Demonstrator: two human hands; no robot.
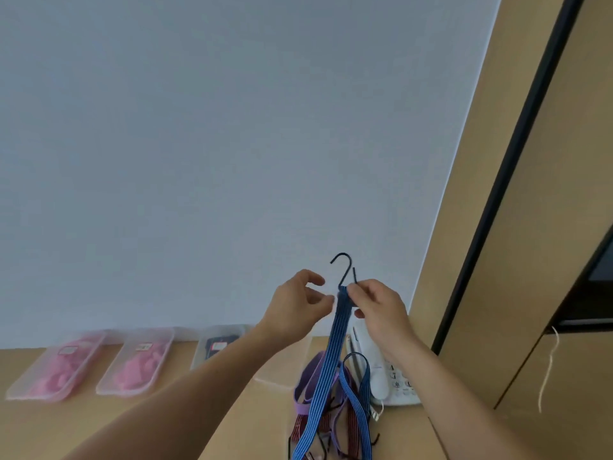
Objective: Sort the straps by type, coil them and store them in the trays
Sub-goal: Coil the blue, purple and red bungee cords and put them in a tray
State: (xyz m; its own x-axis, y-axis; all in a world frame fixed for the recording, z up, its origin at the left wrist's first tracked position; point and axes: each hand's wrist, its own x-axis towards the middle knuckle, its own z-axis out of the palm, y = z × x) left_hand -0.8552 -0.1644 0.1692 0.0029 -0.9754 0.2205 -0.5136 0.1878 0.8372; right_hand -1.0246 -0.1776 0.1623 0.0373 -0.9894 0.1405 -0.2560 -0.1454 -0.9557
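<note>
A blue striped elastic strap (335, 346) hangs from its dark hook ends (345, 270), lifted well above the table. My right hand (376, 305) pinches the strap just under the hooks. My left hand (300, 303) hovers beside it with fingers loosely curled, holding nothing. The strap's lower part loops down into a pile of purple, red-black and blue straps (326, 423) on the wooden table. Three clear trays stand along the wall: two with pink straps (61, 368) (139, 363) and one with dark straps (215, 345).
A clear tray (282, 376) with nothing visible in it lies behind my left forearm. A white desk phone (388, 376) stands right of the strap pile. A wooden cabinet (530, 260) rises at the right, with a white cord (549, 370) hanging from it.
</note>
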